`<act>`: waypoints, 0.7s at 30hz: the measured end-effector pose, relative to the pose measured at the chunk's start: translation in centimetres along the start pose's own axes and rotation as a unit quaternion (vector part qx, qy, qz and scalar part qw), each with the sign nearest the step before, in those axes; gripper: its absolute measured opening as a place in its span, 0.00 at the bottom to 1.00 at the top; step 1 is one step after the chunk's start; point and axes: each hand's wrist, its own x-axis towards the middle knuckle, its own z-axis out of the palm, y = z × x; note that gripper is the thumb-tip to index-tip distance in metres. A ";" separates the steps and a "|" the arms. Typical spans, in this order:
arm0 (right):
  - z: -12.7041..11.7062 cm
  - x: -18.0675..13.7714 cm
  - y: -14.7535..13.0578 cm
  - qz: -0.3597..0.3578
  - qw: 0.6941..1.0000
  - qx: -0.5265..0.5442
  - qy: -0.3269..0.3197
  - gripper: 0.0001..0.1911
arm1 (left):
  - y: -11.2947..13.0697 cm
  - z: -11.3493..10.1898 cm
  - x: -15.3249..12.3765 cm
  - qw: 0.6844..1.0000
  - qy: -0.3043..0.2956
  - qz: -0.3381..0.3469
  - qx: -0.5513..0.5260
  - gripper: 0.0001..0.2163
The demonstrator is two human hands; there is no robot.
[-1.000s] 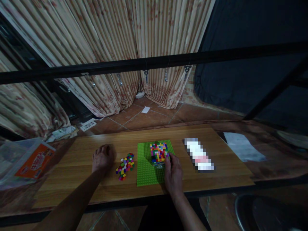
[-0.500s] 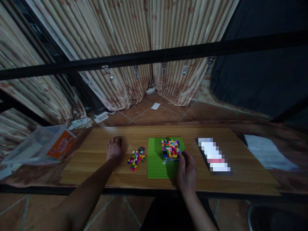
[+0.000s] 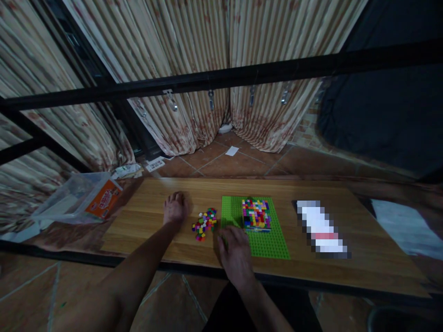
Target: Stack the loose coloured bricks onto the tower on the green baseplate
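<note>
My left hand (image 3: pixel 175 208) rests on the wooden table, left of a loose pile of small coloured toy bricks (image 3: pixel 204 224). Its fingers are curled in and the tips are hidden; nothing shows in it. Over the left front part of the green baseplate (image 3: pixel 268 247) is my right hand (image 3: pixel 236 253), close to the pile's right side. Its thumb and fingers stand apart, and I see nothing between them. On the plate stands a square block built of many-coloured bricks (image 3: pixel 256 216), apart from both hands.
A blurred-out flat object (image 3: pixel 320 226) with a dark edge lies on the table (image 3: pixel 374 267) at right. To the left is a clear plastic box (image 3: pixel 74 198) with an orange label. White sheets (image 3: pixel 403 226) lie beyond the right edge. A dark bar (image 3: pixel 214 80) crosses above, before curtains (image 3: pixel 194 41).
My right hand has left the right side of the brick block and moved left to the plate's left front edge. My left hand stays beside the loose bricks. The view has shifted slightly.
</note>
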 end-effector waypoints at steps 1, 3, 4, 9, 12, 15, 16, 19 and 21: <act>0.4 0.5 -0.2 0.005 1.000 -0.002 -0.014 0.10 | 0.0 0.0 0.0 1.000 0.000 0.001 -0.001 0.18; 1.0 1.4 -0.4 0.011 0.999 -0.009 -0.039 0.09 | 0.0 0.0 0.0 1.000 -0.001 0.002 0.000 0.18; 1.3 1.7 -0.5 0.013 0.999 -0.014 -0.051 0.08 | 0.0 0.0 0.0 1.000 -0.001 0.002 0.001 0.18; 1.9 2.6 -0.7 0.021 0.995 -0.056 -0.075 0.06 | 0.0 0.2 0.0 1.000 0.000 -0.002 0.004 0.18; 2.1 2.7 -0.8 0.025 0.995 -0.069 -0.073 0.06 | 0.0 0.2 0.0 1.000 -0.001 -0.004 0.003 0.18; 2.3 3.0 -0.8 0.028 0.995 -0.074 -0.069 0.07 | 0.0 0.1 -0.1 1.000 -0.001 -0.002 -0.003 0.18; 2.4 3.1 -0.7 0.026 0.994 -0.076 -0.068 0.07 | 0.0 0.1 -0.1 1.000 -0.001 -0.002 -0.005 0.18; 2.6 3.2 -0.6 0.019 0.994 -0.087 -0.064 0.07 | 0.0 0.0 -0.1 1.000 -0.002 -0.002 -0.009 0.18; 2.6 3.2 -0.4 0.014 0.994 -0.090 -0.060 0.06 | 0.0 0.0 -0.1 1.000 0.001 -0.003 -0.012 0.18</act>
